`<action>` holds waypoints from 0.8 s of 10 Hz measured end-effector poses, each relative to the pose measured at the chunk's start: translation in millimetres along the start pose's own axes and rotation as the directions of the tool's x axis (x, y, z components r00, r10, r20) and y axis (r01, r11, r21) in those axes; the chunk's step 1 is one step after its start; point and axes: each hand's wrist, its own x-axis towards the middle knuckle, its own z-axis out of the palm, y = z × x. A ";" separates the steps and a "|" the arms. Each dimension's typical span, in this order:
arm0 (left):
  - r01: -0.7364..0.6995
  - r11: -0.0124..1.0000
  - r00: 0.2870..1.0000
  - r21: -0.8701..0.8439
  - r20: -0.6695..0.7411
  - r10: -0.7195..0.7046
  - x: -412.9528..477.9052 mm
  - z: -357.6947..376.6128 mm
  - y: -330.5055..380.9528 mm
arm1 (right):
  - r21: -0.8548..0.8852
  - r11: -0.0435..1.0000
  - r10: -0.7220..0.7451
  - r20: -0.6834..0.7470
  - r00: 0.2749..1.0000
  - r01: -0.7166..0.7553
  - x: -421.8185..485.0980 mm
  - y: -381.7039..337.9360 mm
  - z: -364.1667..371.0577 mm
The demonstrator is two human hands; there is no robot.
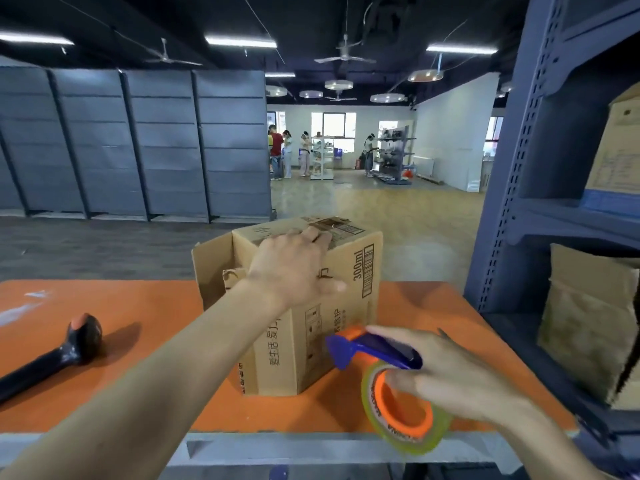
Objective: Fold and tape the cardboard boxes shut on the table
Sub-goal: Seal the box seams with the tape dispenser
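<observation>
A brown cardboard box (pixel 349 292) with printed text stands on the orange table (pixel 138 323). One side flap at its left sticks out open. My left hand (pixel 294 268) lies over the box's top near edge, fingers spread on the top flaps and thumb down the front face. My right hand (pixel 446 379) grips a tape dispenser (pixel 388 372) with a blue handle, an orange core and a yellowish clear tape roll. The dispenser's front end is against the box's lower right front face.
A black tool (pixel 62 351) with a rounded head lies on the table at the left. A blue metal shelf rack (pixel 540 202) holding cardboard boxes and flat cardboard stands close on the right. Grey panels and several people are far behind.
</observation>
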 end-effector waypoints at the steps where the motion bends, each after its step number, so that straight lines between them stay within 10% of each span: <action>1: -0.003 0.994 1.000 -0.109 0.029 0.006 2.2 -5.7 -6.7 | 0.112 0.993 0.037 -0.099 0.994 -0.026 -1.0 14.7 -8.2; 4: -0.040 0.740 0.990 -0.672 -0.124 -0.060 14.3 -28.1 -8.3 | 0.195 0.958 -0.103 -0.448 0.888 0.209 6.4 42.0 -7.4; 8: 0.227 0.455 0.960 -0.861 0.120 -0.251 16.9 -37.9 -41.4 | 0.139 0.951 -0.126 -0.640 0.758 0.275 23.3 54.2 -9.6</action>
